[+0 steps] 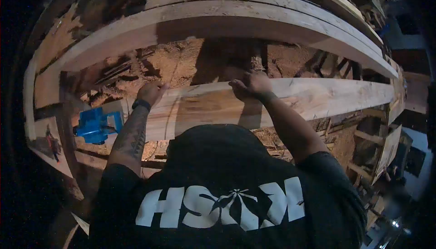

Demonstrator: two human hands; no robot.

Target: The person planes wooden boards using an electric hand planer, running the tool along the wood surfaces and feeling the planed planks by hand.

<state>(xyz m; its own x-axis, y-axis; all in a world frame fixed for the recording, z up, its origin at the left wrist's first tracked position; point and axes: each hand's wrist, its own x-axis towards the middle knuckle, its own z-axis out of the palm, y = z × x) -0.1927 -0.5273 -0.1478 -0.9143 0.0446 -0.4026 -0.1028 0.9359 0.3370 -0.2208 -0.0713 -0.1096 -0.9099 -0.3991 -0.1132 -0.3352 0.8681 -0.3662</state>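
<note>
A wide pale plank [204, 108] with a brown streak lies crosswise in front of me. My left hand [152, 93] is at its far edge toward the left end, fingers curled over the edge and partly hidden. Farther right, my right hand [253, 85] holds the same far edge, its thumb toward the left and some fingers out of sight behind the wood. A blue power tool [97, 125] rests by the plank's left end, close to my left forearm.
Thick timber beams [254, 12] arch across beyond the plank. Sawdust [181, 60] and scrap wood lie between them. At the left is a board [50, 140] with a small red and dark object. An upright wooden panel [387, 153] and more scraps stand at the right.
</note>
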